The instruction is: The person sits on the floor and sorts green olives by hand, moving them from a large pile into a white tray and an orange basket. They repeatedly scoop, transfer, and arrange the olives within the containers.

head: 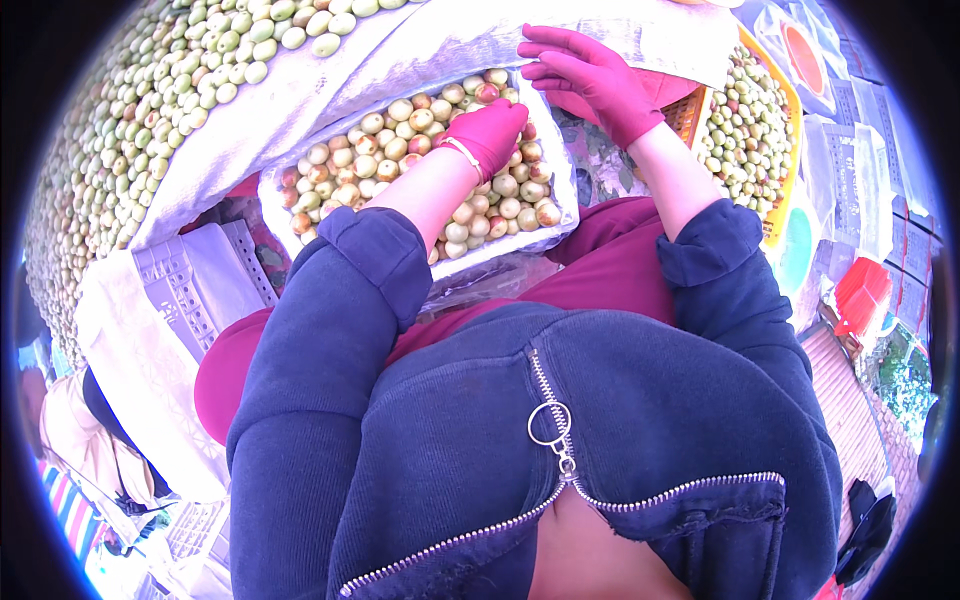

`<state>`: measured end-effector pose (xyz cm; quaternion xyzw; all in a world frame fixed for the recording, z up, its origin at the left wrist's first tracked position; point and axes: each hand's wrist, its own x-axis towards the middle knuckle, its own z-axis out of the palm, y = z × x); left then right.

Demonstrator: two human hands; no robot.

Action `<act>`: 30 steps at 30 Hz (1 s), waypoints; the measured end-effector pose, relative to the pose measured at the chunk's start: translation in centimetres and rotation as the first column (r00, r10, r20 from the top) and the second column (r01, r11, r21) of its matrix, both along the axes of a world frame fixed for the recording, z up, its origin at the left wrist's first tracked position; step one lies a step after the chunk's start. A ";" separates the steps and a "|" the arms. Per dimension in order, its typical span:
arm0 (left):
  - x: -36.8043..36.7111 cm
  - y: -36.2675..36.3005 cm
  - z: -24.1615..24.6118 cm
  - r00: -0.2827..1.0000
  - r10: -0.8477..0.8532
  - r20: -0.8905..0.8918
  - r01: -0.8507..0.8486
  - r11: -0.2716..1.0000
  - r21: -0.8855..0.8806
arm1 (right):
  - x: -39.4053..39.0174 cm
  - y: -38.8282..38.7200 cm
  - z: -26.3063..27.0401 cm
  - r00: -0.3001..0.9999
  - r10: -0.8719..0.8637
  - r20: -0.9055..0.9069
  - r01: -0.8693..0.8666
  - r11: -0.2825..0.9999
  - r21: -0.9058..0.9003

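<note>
Both of my hands wear thin dark-pink gloves. My left hand (484,139) lies over a white foam box (566,180) full of round green-and-reddish fruits (386,154), probably jujubes. Its fingers are bent downward at the box's upper right part, and whether they hold a fruit is hidden. A pale band circles that wrist. My right hand (592,82) hovers past the box's upper right corner, fingers apart and stretched to the left, with no fruit visible in it. Clear plastic film lines the box, which stands before my knees.
A large heap of green fruits (202,60) spreads over white cloth (300,90) at the upper left. An orange-yellow crate (791,142) of smaller-looking fruits stands at right. A grey plastic crate (180,285) sits at left, a red basket (862,296) at far right.
</note>
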<state>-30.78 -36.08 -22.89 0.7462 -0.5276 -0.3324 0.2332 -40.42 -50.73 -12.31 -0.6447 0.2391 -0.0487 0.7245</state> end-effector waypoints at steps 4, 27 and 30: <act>0.7 0.6 0.0 0.994 -0.041 -0.104 0.038 0.999 -0.035 | 0.0 0.1 -0.8 0.997 0.049 -0.053 -0.054 0.993 -0.104; 2.2 13.6 5.2 0.787 0.402 -0.469 -0.337 0.916 0.219 | 0.1 11.5 -9.3 0.794 0.404 -0.454 -0.606 0.470 -0.642; 1.7 12.8 4.7 0.738 0.394 -0.548 -0.316 0.919 0.235 | -0.3 11.9 -9.6 0.812 0.377 -0.445 -0.581 0.460 -0.672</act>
